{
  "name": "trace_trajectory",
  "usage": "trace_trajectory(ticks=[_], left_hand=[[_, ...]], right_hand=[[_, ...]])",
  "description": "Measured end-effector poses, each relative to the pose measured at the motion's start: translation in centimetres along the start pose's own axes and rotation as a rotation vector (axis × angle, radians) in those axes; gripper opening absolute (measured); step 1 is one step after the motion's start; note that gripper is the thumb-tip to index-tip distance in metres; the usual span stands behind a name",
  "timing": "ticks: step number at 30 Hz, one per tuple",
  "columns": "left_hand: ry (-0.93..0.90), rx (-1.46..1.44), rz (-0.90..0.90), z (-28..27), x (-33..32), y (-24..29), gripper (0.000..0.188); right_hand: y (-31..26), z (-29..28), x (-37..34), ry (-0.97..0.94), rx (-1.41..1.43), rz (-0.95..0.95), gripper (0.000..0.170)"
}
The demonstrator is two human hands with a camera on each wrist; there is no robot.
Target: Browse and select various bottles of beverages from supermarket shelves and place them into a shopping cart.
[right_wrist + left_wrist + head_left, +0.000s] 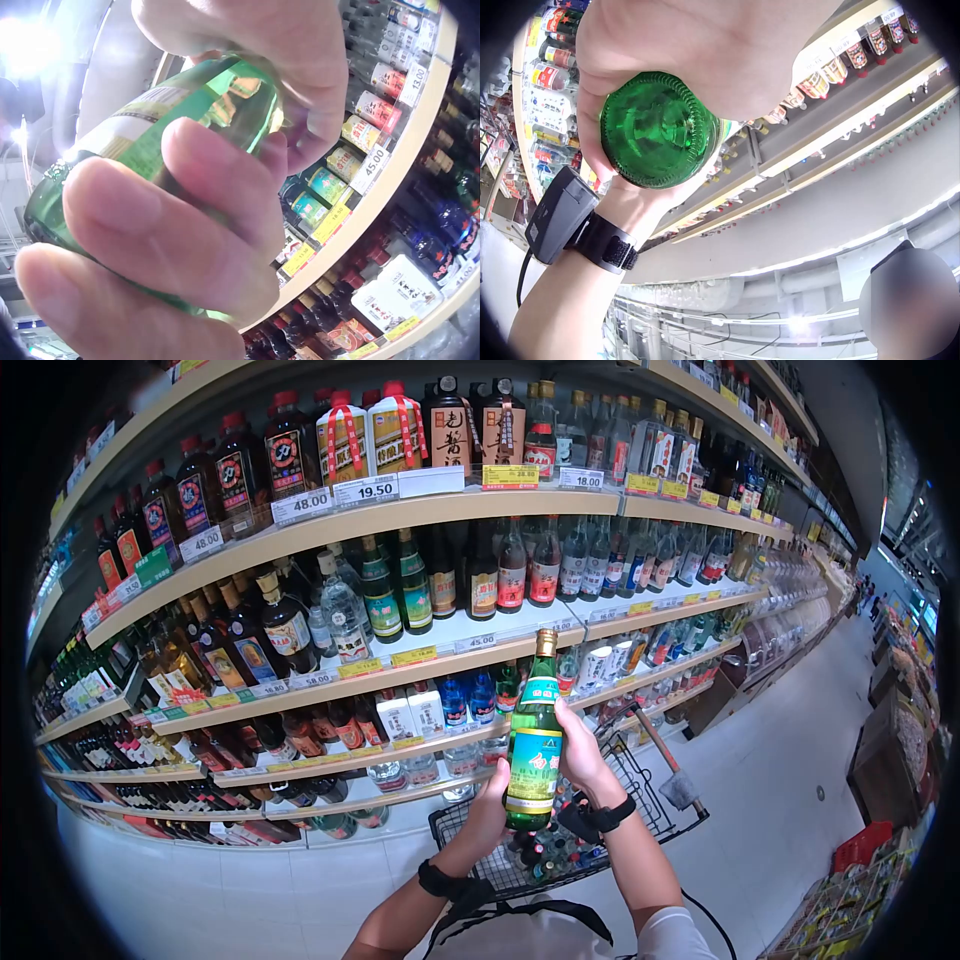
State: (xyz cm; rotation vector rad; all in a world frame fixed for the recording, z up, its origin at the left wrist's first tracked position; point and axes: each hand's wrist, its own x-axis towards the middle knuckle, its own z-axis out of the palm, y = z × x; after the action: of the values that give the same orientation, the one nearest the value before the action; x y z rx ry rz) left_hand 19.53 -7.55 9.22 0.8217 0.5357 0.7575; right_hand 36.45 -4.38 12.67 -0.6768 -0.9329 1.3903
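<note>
Tiers of shelves packed with drinks curve from the left to behind the hands, price tags along their pale front edges. Beneath the hands sits a wire cart with bottles in it; right of it runs pale tiled floor, and on the far right stand stocked bins and a red basket. The nearest shelf edges lie just beyond the bottle's neck; the widest open room is the aisle, right of the hands.

The left hand is curled round the bottle's lower left side, thumb up along the glass. The green bottle is between both hands, over the cart and clear of the shelves, label facing the person. The right hand wraps its right side, thumb near the shoulder, fingers bent round behind.
</note>
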Motion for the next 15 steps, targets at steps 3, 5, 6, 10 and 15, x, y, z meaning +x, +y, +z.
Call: trace_trajectory(ticks=[3, 5, 6, 10, 15], left_hand=[[-0.026, -0.030, -0.022, 0.2, -0.2, 0.3, 0.070], [-0.050, -0.041, -0.031, 0.4, -0.4, 0.6, 0.070], [-0.054, -0.043, -0.034, 0.6, -0.4, 0.7, 0.070], [-0.093, -0.050, -0.018, 1.2, -0.7, 1.2, 0.069], [-0.133, -0.128, -0.031, 1.3, -0.4, 1.0, 0.067]], right_hand=[[-0.2, 0.3, -0.2, 0.018, -0.010, 0.009, 0.038], [-0.6, 0.6, -0.4, 0.021, -0.031, 0.023, 0.038], [-0.6, 0.6, -0.4, 0.028, -0.039, 0.028, 0.038], [-0.4, 0.2, -0.5, 0.086, -0.123, -0.024, 0.043], [-1.1, 0.5, -1.0, 0.089, -0.140, -0.029, 0.037]])
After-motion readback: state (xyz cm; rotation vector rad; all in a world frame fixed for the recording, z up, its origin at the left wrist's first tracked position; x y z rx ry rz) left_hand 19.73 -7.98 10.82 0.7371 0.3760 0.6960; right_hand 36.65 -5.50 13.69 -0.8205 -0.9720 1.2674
